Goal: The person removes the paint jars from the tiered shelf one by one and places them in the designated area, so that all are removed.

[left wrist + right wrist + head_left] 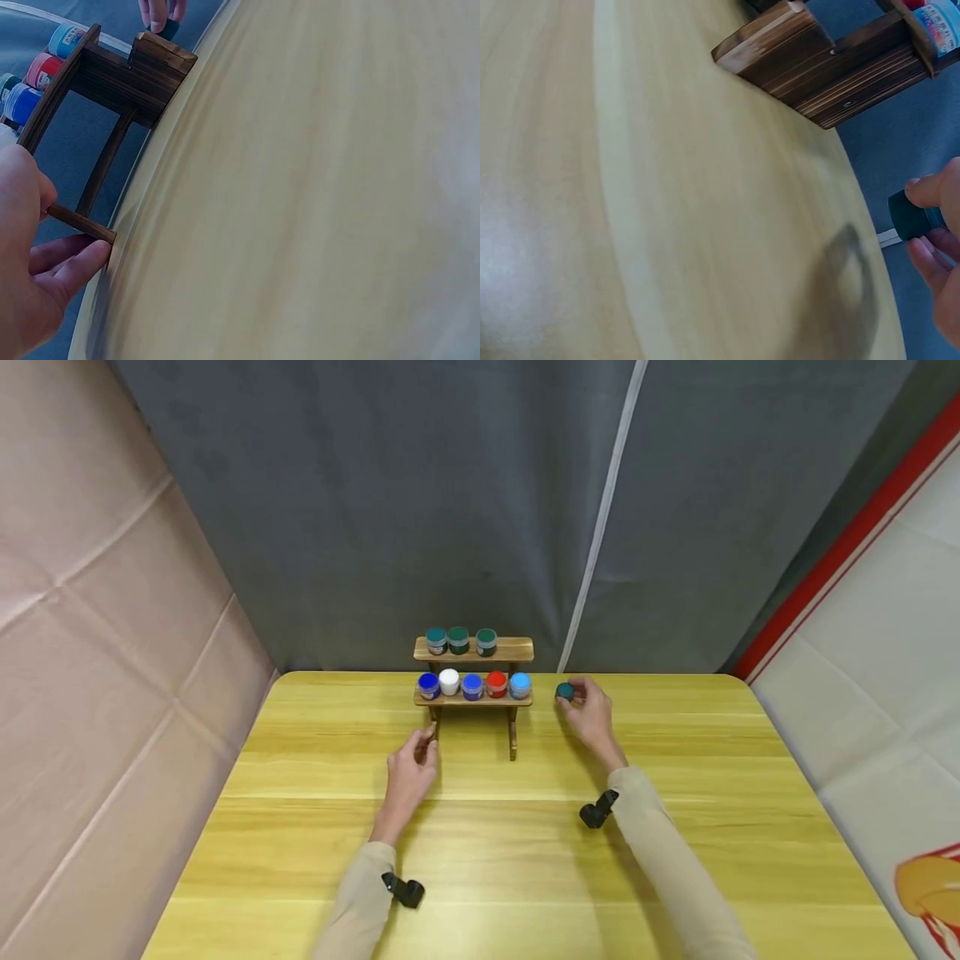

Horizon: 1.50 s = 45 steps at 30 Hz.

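Note:
A two-tier wooden rack stands at the table's far side. On its upper tier are three jars, a teal paint jar and two green paint jars, with a gap between those two. The lower tier holds a row of dark blue, white, violet-blue, red and light blue jars. My left hand grips the rack's left front leg near its end. To the right of the rack, my right hand pinches a dark green paint jar between thumb and fingers, held above the table.
The wood-grain table reaches back to a grey curtain close behind the rack. Pale fabric walls stand at the left and right. Small black cameras are strapped on both sleeves.

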Tool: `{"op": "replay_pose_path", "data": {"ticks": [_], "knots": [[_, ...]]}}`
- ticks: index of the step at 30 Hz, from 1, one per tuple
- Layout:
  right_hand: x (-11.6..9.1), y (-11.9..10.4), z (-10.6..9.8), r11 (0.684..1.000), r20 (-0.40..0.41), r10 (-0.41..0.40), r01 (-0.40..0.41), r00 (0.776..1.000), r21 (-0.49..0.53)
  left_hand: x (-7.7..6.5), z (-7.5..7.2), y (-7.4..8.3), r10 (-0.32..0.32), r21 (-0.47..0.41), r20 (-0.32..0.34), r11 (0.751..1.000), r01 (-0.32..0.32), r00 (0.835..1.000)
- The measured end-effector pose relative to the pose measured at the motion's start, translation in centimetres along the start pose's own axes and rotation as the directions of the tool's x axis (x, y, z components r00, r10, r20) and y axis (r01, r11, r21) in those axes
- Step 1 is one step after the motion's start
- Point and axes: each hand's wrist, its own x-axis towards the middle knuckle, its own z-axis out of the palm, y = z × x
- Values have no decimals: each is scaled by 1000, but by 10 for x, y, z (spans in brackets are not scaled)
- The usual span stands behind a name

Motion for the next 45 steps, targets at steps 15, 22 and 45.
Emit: {"op": "replay_pose_path", "data": {"ticks": [15,22,45], "knots": [[-7,21,7,999,10,41,-40,999,-26,2,1,-2,27,-13,-14,1000,-27,1000],[-5,19,2,997,46,80,-80,996,9,1,1,0,24,-12,-14,1000,-24,1000],[38,-57,-27,985,-13,-174,174,985,-1,0,2,-3,17,1,-3,1000,-17,1000]]}}
